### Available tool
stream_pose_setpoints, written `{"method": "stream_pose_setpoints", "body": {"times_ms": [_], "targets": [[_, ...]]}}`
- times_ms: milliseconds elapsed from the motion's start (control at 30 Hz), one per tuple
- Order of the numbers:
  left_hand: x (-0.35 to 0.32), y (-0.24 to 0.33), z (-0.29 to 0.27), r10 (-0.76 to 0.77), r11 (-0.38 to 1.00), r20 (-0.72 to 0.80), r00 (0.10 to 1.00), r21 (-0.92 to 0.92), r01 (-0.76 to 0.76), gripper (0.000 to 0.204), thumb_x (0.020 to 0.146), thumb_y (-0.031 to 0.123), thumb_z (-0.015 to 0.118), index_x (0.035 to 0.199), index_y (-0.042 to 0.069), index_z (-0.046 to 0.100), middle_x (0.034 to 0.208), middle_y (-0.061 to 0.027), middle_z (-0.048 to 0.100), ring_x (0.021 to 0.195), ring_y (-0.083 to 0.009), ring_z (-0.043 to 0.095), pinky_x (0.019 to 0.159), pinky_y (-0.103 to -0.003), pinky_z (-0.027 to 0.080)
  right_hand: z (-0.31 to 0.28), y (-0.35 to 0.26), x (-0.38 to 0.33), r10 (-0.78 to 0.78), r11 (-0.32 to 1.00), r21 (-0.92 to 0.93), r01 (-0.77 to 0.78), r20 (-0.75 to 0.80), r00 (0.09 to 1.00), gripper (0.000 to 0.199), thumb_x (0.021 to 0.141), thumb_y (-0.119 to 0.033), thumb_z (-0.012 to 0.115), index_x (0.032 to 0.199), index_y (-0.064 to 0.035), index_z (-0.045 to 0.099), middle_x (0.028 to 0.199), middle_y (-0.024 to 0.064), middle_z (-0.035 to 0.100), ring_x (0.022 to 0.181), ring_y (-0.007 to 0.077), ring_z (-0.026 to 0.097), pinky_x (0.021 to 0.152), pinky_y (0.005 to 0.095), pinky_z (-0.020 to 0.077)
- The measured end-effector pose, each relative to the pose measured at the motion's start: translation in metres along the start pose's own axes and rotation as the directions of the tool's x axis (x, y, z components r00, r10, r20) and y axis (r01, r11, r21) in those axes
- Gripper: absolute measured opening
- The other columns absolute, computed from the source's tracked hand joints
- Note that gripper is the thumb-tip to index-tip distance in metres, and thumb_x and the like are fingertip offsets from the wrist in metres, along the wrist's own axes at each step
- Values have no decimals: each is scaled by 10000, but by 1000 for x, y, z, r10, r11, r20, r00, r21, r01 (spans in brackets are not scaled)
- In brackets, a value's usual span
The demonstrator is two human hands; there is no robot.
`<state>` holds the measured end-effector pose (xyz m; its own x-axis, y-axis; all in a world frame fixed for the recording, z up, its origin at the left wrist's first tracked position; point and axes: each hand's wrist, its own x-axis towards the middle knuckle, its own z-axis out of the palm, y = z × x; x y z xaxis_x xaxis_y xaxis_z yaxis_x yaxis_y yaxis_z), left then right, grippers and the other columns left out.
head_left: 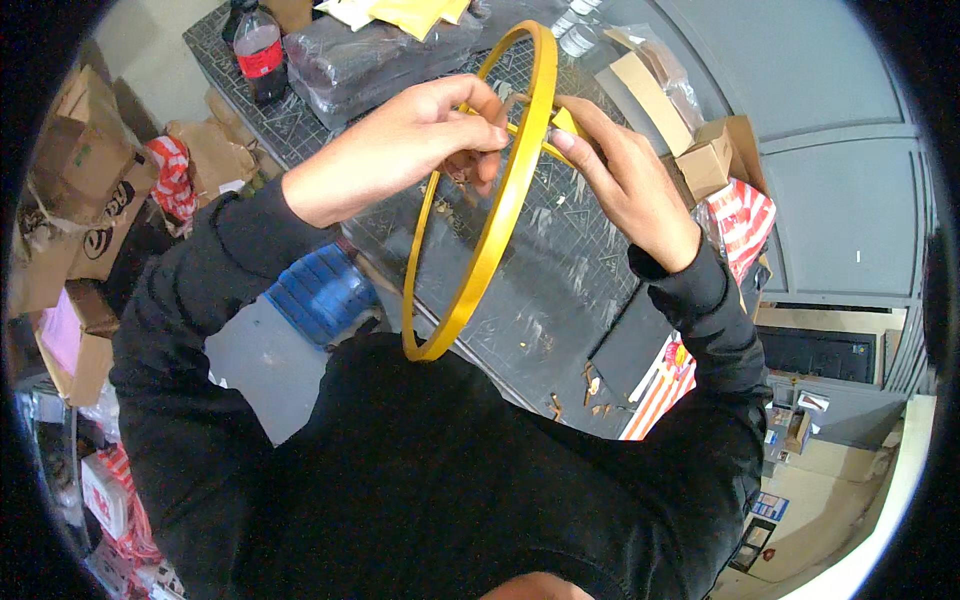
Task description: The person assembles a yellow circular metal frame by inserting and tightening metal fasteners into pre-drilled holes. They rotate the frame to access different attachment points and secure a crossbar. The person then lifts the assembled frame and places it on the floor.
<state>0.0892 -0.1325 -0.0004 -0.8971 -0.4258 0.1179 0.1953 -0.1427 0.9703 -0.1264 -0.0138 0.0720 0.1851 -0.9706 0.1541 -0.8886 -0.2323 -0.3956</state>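
Yellow hoop (503,220) over the dark table (550,310) looks light, stiffish, maybe slick, so grab the rim; right hand (630,185) pinches its right-side tab (567,122), left hand's (430,125) grip I can't tell.

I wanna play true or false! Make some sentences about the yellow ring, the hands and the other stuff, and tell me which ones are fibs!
1. The ring is yellow. True.
2. The left hand is gloved. False: it is bare.
3. The right hand touches the ring. True.
4. The bottle with the red label is at the picture's lower right. False: it is at the upper left.
5. The sleeves are black. True.
6. The ridged plastic container is pink. False: it is blue.
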Motion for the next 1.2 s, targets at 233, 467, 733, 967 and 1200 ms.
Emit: {"method": "stream_pose_setpoints", "body": {"times_ms": [233, 467, 733, 967, 1200], "targets": [[10, -12, 2, 220, 969, 2, 976, 119, -218, 243, 1096, 298, 508, 1027, 65, 513, 738, -4, 573, 694, -71, 575, 657, -242, 476, -7, 0, 2, -2, 967, -253, 6, 17, 1000, 320, 1042, -346, 560, 1179, -58, 583, 841, 188, 670, 792, 408, 673, 666, 494, 505], [23, -27, -7, 351, 880, 27, 936, 331, -340, 174, 1045, 192, 599, 1011, 27, 554, 787, -28, 589, 727, -111, 604, 679, -283, 492, -12, 5, 3, 41, 977, -212, -24, 76, 996, 307, 1034, -346, 586, 1031, -39, 560, 682, 207, 567, 649, 406, 623, 588, 478, 452], [79, -38, -53, 332, 906, 394, 857, 121, -406, 354, 945, 380, 735, 1012, 43, 648, 946, 6, 621, 884, -114, 594, 791, -293, 489, -18, 3, -1, 104, 993, -73, -94, 143, 984, 310, 1029, -334, 600, 992, -28, 563, 668, 203, 533, 635, 399, 608, 580, 463, 434], [85, -25, -48, -193, 950, 586, 787, -88, 299, 353, 986, 386, 690, 1085, 62, 592, 866, 45, 527, 755, -63, 490, 681, -233, 405, -16, -1, -14, 81, 977, -206, -57, 112, 990, 278, 1009, -313, 631, 1021, -44, 564, 690, 183, 572, 657, 394, 625, 581, 462, 455], [84, 7, -44, -462, 885, 387, 798, 140, 444, 353, 946, 375, 746, 1094, 60, 688, 825, 55, 643, 750, -26, 609, 650, -184, 466, -20, -2, -19, 53, 959, -284, -16, 121, 991, 272, 1005, -285, 644, 1065, -31, 566, 711, 191, 584, 673, 393, 631, 596, 448, 459]]}}
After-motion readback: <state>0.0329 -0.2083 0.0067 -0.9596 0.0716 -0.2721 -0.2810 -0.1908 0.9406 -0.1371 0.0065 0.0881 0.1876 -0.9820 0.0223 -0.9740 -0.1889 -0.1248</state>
